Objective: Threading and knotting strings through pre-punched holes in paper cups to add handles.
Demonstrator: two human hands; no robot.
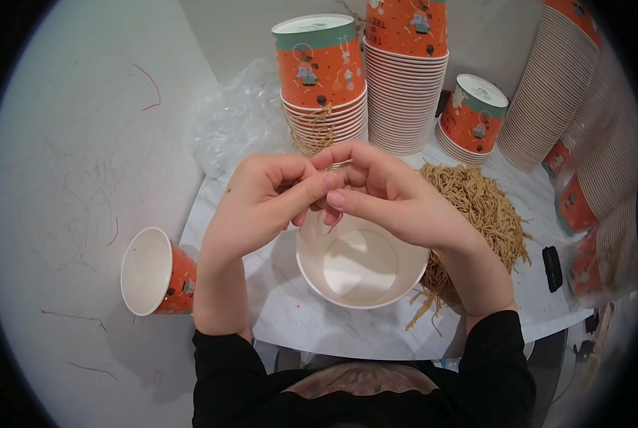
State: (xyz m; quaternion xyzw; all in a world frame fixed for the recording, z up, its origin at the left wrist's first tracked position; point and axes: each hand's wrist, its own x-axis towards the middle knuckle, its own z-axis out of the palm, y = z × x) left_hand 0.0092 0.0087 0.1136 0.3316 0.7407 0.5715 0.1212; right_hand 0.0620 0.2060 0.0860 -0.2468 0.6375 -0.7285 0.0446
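Observation:
My left hand (265,196) and my right hand (387,196) meet over an open white paper tub (362,267). Both have their fingers curled and pinched together at the tips. Between them shows a thin piece of tan cord (340,165), partly hidden by the fingers. More tan strands (315,128) appear just beyond, in front of a stack of orange tubs (322,75). Beside my right forearm lies a heap of tan cord (479,210), with loose ends trailing toward the tub. The tub stands upright, its pale round bottom visible inside.
Another open orange tub (180,282) stands left of my left forearm. Behind are a taller tub stack (407,93), a short upturned stack (472,121) and crumpled clear plastic (237,114). A small black object (552,269) lies at right, near further stacks (551,78). Loose threads (151,85) lie on the white surface at left.

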